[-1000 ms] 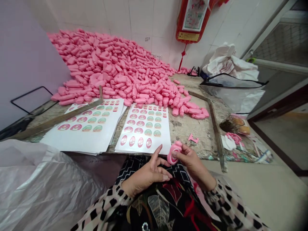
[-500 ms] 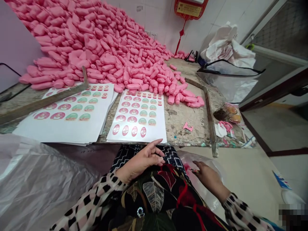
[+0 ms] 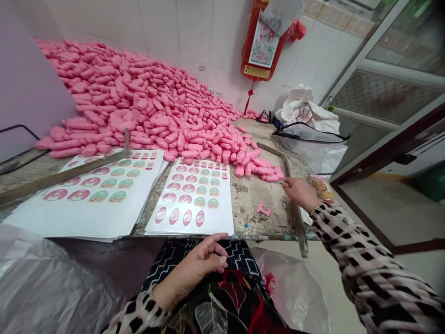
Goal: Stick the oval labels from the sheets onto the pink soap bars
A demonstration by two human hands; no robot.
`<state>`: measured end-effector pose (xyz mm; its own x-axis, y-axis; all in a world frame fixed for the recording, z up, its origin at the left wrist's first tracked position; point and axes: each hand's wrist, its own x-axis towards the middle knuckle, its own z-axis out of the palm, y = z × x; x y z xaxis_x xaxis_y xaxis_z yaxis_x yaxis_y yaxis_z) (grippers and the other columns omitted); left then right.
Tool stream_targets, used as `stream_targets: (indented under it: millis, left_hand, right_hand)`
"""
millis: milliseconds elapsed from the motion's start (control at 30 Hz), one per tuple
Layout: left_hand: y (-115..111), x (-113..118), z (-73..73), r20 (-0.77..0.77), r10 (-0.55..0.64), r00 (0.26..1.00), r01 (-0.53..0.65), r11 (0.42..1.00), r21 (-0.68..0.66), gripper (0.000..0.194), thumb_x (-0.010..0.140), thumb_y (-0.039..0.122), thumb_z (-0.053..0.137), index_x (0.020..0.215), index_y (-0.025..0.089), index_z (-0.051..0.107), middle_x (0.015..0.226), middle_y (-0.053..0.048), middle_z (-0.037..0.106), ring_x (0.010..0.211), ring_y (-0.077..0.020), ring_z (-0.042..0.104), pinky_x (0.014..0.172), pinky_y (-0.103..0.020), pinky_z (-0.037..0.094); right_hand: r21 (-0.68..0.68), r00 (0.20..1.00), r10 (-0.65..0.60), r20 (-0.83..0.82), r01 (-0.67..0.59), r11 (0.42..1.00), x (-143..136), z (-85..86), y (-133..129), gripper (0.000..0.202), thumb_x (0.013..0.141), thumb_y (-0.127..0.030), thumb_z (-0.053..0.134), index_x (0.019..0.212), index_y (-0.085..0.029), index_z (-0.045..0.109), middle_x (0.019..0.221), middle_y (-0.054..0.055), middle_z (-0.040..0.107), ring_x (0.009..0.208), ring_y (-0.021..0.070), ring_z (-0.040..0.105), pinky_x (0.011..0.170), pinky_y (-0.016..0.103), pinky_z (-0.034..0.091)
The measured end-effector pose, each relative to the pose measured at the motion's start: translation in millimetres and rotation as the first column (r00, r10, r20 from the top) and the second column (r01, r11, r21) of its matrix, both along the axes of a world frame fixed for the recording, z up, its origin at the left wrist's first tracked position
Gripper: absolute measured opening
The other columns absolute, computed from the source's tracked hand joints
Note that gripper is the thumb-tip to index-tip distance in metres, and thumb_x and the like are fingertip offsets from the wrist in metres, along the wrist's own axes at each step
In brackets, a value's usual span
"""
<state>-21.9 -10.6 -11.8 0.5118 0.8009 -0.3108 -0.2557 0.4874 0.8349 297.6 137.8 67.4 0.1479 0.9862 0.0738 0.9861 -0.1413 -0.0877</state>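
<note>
Over my lap, in front of the table edge, my left hand [image 3: 205, 257] hovers with its index finger stretched out and the others loosely bent; nothing shows in it. My right hand [image 3: 301, 192] reaches over the table's right side, fingers pinched on a thin stick-like tool [image 3: 282, 182], mostly hidden. Its fingertips are close to the nearest pink bottle-shaped pieces [image 3: 273, 177] at the edge of a large pile [image 3: 149, 106]. Printed sticker sheets [image 3: 189, 195] in pink and green lie in front of the pile. A small pink plastic scrap [image 3: 263, 209] rests on the wood.
More sticker sheets [image 3: 79, 213] are stacked at left under a wooden bar [image 3: 66, 175]. Another wooden strip [image 3: 299, 227] runs along the right and juts past the table edge. Clear plastic bags [image 3: 292, 287] hang below, and a zip bag [image 3: 313, 144] stands behind my right hand.
My right hand has moved from beside my lap up and forward to the pink pile's right end. My left hand stays over my lap. The view has tilted upward.
</note>
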Motion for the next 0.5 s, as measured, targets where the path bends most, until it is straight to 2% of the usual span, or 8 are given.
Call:
stream_targets:
  millis: [67,133,200,267,367,433,500]
  left_hand:
    - [1,-2,-1.0,0.001,-0.009,1.000,0.009,1.000,0.005,0.050,0.072,0.027,0.064,0.120,0.022,0.049,0.092,-0.004,0.052,0.079,-0.0149,0.056,0.074,-0.032,0.043]
    - [3,-2,-2.9,-0.009,-0.013,1.000,0.013,1.000,0.002,0.051,0.071,0.027,0.065,0.119,0.022,0.049,0.091,-0.004,0.052,0.078,-0.0149,0.056,0.073,-0.032,0.043]
    - [5,-1,-4.7,-0.019,-0.005,1.000,0.005,1.000,-0.003,0.051,0.070,0.028,0.065,0.119,0.022,0.049,0.090,-0.003,0.053,0.077,-0.0147,0.056,0.072,-0.031,0.043]
    - [7,3,-6.2,-0.013,-0.020,1.000,0.020,1.000,-0.009,0.049,0.071,0.027,0.064,0.118,0.022,0.050,0.090,-0.003,0.053,0.077,-0.0146,0.056,0.072,-0.031,0.043]
    - [8,7,-9.0,0.002,-0.081,0.997,0.081,0.997,-0.008,0.050,0.069,0.027,0.064,0.117,0.021,0.050,0.089,-0.003,0.052,0.075,-0.0144,0.056,0.071,-0.031,0.043]
    - [9,8,-11.0,0.001,-0.105,0.995,0.105,0.995,0.003,0.051,0.069,0.029,0.065,0.117,0.021,0.050,0.088,-0.003,0.052,0.074,-0.0147,0.056,0.070,-0.031,0.043]
    - [9,8,-12.1,0.003,-0.112,0.994,0.112,0.994,0.014,0.052,0.069,0.029,0.064,0.117,0.020,0.049,0.088,-0.003,0.052,0.075,-0.0151,0.056,0.071,-0.031,0.043]
  right_hand:
    - [-0.034,0.972,-0.066,0.227,0.076,0.997,10,-4.2,-1,0.032,0.082,-0.033,0.042,0.101,-0.012,0.058,0.099,0.019,0.062,0.091,0.0299,0.059,0.071,0.038,0.042]
    - [-0.133,0.953,-0.048,0.299,0.091,0.987,16,-11.7,-19,0.035,0.083,-0.034,0.039,0.104,-0.012,0.056,0.096,0.019,0.062,0.090,0.0311,0.060,0.069,0.038,0.042]
    - [-0.217,0.962,-0.008,0.272,0.070,0.974,19,-22.5,-48,0.036,0.083,-0.035,0.037,0.108,-0.014,0.053,0.095,0.018,0.063,0.091,0.0312,0.060,0.069,0.037,0.042]
    - [-0.252,0.973,-0.027,0.229,0.086,0.964,20,-36.0,-80,0.041,0.083,-0.036,0.036,0.116,-0.015,0.046,0.099,0.017,0.063,0.090,0.0311,0.061,0.068,0.038,0.042]
    - [-0.227,0.988,-0.117,0.105,0.138,0.964,17,-56.1,-118,0.049,0.082,-0.036,0.035,0.127,-0.014,0.034,0.104,0.017,0.062,0.092,0.0300,0.060,0.070,0.037,0.042]
    - [-0.219,0.977,-0.211,0.020,0.210,0.953,17,-65.9,-128,0.052,0.082,-0.039,0.034,0.128,-0.015,0.032,0.104,0.017,0.062,0.092,0.0298,0.061,0.069,0.037,0.042]
    - [-0.219,0.954,-0.297,-0.037,0.282,0.934,19,-71.5,-127,0.055,0.080,-0.043,0.035,0.126,-0.014,0.035,0.104,0.017,0.062,0.091,0.0302,0.061,0.067,0.036,0.041]
